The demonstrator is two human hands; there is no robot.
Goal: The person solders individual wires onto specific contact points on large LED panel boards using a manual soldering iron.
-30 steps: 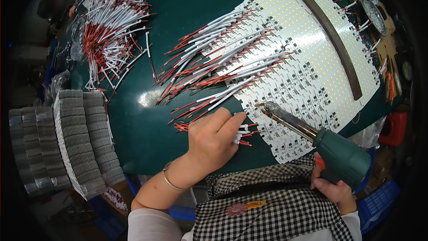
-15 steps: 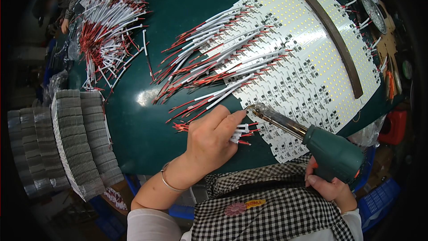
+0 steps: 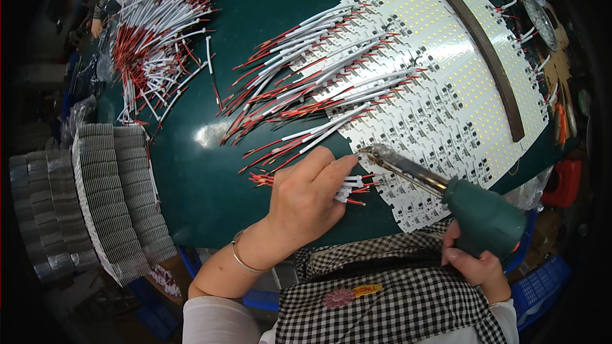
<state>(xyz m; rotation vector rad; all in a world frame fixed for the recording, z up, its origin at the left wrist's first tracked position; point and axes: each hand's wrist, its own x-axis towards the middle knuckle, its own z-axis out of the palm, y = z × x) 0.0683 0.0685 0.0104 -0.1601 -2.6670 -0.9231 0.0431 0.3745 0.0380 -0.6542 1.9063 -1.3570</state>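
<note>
My left hand [image 3: 306, 188] is closed around a small bundle of red and white wires [image 3: 352, 186], their bare ends poking out on both sides. Its thumb and forefinger pinch together at the near-left edge of the white LED circuit boards [image 3: 440, 111]; what lies between those fingertips is hidden. My right hand [image 3: 473, 265] grips a soldering gun [image 3: 486, 220] with a dark green body. The gun's metal tip points left and sits at the board edge, right beside my left fingertips. More wires [image 3: 319, 86] lie in rows, with their right ends on the boards.
A curved dark bar [image 3: 484, 57] rests across the boards. At the far left is a big heap of red and white wires [image 3: 159, 32]. Stacked boards [image 3: 111, 197] stand at the left edge. A round metal dish [image 3: 539, 22] and a red container [image 3: 561, 181] are at right.
The whole view has shifted slightly. Both hands and the soldering gun keep nearly the same places against the boards, with the same grips.
</note>
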